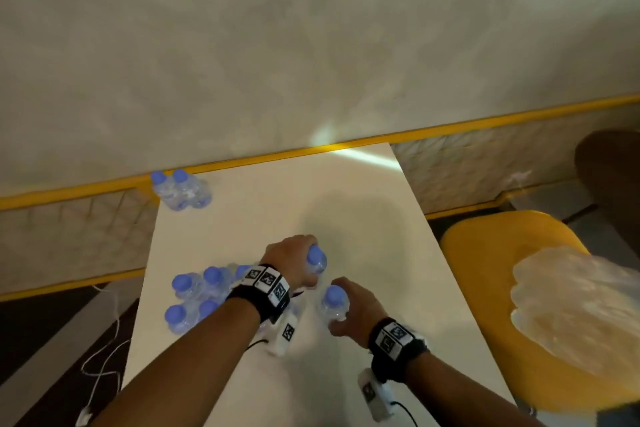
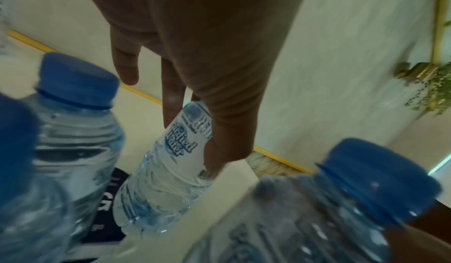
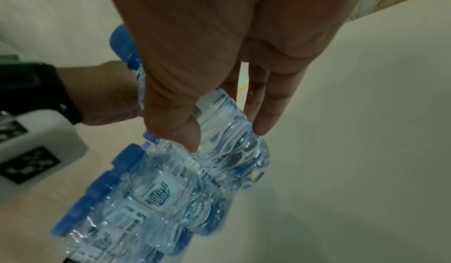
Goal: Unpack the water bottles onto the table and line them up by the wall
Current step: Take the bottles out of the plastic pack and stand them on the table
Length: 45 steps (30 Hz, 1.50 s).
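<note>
On the table (image 1: 346, 204), both hands (one each) grip bottles (image 1: 317, 262).

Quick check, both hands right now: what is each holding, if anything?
Left hand: grips a water bottle.
Right hand: grips another water bottle.

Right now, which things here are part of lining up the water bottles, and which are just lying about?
Part of the job:
- bottle in the left hand, at
- bottle in the right hand, at
- cluster of bottles at the table's near left
- two bottles by the wall
- table

Lying about:
- yellow chair
- crumpled plastic wrap on it
- white cable on the floor
</note>
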Motion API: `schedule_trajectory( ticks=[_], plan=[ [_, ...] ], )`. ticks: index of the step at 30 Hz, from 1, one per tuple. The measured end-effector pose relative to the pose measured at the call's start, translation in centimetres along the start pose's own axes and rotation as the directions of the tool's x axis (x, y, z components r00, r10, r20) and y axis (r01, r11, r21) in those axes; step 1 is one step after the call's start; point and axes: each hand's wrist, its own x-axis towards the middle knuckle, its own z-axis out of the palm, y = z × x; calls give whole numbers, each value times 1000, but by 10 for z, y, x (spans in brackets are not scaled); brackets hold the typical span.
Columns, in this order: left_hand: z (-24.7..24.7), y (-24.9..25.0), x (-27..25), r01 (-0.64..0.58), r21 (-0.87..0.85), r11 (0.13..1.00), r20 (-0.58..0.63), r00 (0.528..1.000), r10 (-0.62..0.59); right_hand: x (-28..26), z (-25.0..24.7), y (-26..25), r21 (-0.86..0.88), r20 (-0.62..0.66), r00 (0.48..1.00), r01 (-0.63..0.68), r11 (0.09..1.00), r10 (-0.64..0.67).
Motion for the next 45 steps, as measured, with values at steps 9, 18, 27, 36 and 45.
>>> schedule_trajectory(
  ticks=[9,18,27,36,45],
  plan=[
    [15,-31,20,-62,-3,998,43,997,62,35,40,-18,-80,-33,996,-83,993,80],
    [16,-38,19,-103,123,987,61,994,96,37,59,-19,-62,-69,990,-131,989,126],
    [17,-37,20,-102,135,986,82,992,92,37,62,-13,-81,-53,989,-142,987,138],
    [7,-36,15,-107,170,980,173,982,77,40,54,-16,-184,20,991,-130,974,136],
    [-19,-73,-25,-25,-94,995,17,1000,27,21,26,-54,-352,64,967,-208,913,245]
  ],
)
